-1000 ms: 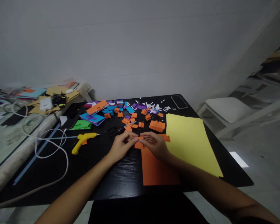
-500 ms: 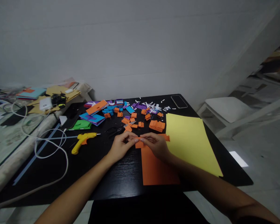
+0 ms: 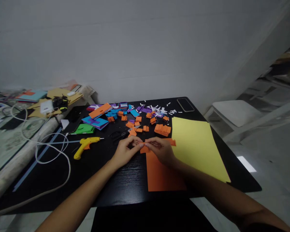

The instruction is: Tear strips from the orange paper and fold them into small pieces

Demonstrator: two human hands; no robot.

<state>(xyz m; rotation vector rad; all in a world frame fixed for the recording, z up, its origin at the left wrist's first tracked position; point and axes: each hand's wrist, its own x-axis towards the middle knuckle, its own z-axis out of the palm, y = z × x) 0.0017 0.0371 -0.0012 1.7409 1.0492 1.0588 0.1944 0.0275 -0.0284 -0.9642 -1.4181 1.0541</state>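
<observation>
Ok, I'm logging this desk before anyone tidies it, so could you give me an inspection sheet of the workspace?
Surface: black table, paper pieces scattered over its far half.
Job's things: small orange paper piece held up; orange sheet below the right hand; orange stack just beyond.
Clutter: white scraps and phone toward the far edge; yellow glue gun at left; yellow sheet at right.
Hands: left hand and right hand both pinch the small orange paper piece.
Cables: white cable across the table's left side; connections unclear.
Surroundings: grey wall behind, white seat at right.
</observation>
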